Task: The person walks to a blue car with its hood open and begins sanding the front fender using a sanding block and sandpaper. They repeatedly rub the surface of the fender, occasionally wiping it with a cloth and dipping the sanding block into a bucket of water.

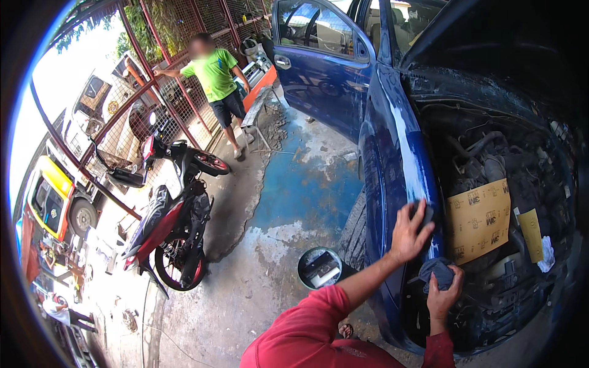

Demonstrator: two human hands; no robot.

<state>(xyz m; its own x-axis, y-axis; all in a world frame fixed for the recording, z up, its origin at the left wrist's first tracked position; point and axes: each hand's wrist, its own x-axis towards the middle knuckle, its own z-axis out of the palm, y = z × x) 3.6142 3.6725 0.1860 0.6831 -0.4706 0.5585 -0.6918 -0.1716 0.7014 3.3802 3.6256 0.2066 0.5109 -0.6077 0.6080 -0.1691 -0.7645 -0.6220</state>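
Red fabric sleeve [294, 325] nearest, white-streaked fender beyond

The work looks unfinished: whitish streaks [412, 162] run along the top of the glossy blue metal car fender [383, 190], whose side is mostly blue. Whether they are residue or exposed undercoat cannot be told. The fender lies beneath the left hand [411, 238], whose spread fingers hold a small dark block [427, 214] against it; nearer its front end, the right hand [443, 295] grasps a bunched dark grey cloth [434, 271].
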